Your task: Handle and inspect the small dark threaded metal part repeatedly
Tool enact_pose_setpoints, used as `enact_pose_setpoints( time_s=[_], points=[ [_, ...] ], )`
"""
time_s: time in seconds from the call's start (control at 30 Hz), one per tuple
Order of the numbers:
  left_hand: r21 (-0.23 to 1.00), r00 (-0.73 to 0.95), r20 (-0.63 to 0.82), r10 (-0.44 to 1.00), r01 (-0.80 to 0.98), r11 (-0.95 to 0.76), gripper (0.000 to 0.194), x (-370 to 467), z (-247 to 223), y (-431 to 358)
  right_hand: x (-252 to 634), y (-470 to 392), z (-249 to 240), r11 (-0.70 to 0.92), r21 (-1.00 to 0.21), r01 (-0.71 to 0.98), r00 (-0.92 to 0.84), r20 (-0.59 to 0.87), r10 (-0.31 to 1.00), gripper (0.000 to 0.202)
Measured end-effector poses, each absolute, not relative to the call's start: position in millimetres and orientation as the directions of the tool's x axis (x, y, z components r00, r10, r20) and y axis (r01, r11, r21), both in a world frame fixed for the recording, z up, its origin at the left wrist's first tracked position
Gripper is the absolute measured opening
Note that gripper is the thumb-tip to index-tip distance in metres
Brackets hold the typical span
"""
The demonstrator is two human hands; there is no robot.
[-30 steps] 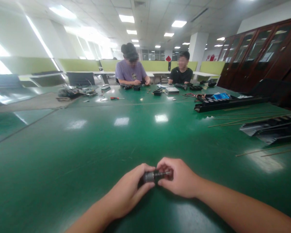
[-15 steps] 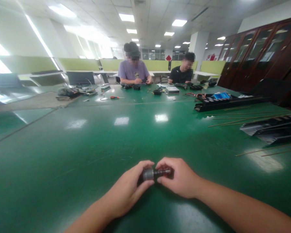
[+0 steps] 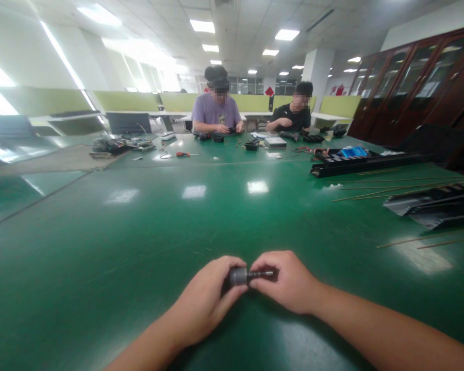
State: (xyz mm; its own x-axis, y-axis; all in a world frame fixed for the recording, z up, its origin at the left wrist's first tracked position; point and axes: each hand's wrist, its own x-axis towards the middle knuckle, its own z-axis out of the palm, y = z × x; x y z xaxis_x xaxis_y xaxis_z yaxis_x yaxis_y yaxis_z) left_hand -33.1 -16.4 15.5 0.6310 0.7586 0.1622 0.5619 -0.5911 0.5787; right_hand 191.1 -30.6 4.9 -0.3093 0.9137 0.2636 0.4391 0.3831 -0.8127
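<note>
A dark grey metal cylinder with a thin stepped shaft (image 3: 238, 276) lies sideways between my two hands, low in the middle of the head view; its exact kind I cannot make out. My left hand (image 3: 206, 293) wraps the thick body from the left, thumb below and fingers above. The shaft, with its bright silver tip, points right into the curl of my right hand (image 3: 288, 283). The thumb and fingers of that hand close around the shaft near the body. Part of the cylinder's left end is hidden in my left palm. Both hands are just over the green tabletop (image 3: 170, 226).
Black metal channels (image 3: 355, 163) and thin rods (image 3: 386, 193) lie at the right. Farther back are a red screwdriver (image 3: 183, 154), a grey box (image 3: 275, 142) and tangled parts (image 3: 110, 146). Two people (image 3: 217, 111) sit across the table.
The cylinder has shifted very slightly right and up with my left hand. My right fingers have moved a little on the shaft. Across the table, one person leans right; the other has raised a hand.
</note>
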Motion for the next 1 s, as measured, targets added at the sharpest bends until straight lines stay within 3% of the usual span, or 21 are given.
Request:
enact_pose_setpoints(
  time_s=[0.53,1.0],
  points=[
    [0.563,0.672,0.268,0.691,0.473,-0.678,0.022,-36.3,12.7,-12.6,192.0,-33.6,11.8,0.44,-0.804,0.4,-0.341,0.315,0.886,0.016],
    [0.439,0.64,0.31,0.703,0.559,-0.703,0.023,-31.2,13.4,-15.8,192.4,-32.5,8.6,0.461,-0.756,0.464,-0.341,0.328,0.881,0.01]
  ],
)
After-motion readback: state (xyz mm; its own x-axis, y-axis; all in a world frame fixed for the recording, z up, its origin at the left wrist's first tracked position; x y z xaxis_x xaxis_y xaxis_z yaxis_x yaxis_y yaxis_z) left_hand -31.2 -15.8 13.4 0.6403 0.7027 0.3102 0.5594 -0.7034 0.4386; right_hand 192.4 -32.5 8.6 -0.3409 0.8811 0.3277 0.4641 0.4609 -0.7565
